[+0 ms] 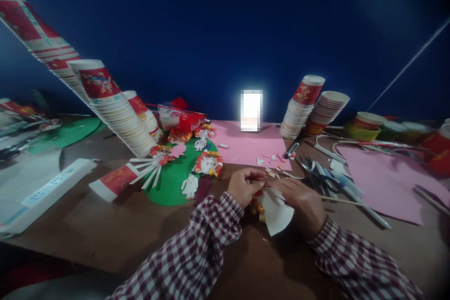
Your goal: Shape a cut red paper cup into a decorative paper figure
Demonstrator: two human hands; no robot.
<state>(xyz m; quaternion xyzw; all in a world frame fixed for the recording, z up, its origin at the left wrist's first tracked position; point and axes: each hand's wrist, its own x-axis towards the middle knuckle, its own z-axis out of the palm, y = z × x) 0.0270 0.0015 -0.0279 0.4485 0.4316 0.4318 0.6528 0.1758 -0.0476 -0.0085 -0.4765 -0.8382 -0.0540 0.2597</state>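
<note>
My left hand (243, 188) and my right hand (305, 202) meet over the table, their fingers closed together at the top of a cut paper cup (280, 214). The cup's white, fan-shaped wall hangs below my right hand. Orange and yellow curled strips (259, 211) show under my left hand. A bit of red lies between the fingertips, which partly hide what they pinch. Left of my hands, a green paper disc (165, 192) carries white paper figures and a lion-like face (210, 164) ringed with curls.
Tall stacks of paper cups (119, 117) lean at left; shorter stacks (302, 103) stand at back right. A cup cut into strips (114, 182) lies near a power strip (52, 192). Pink sheets (246, 143), scissors (321, 178) and pens lie around. A bright blurred screen (251, 110) stands behind.
</note>
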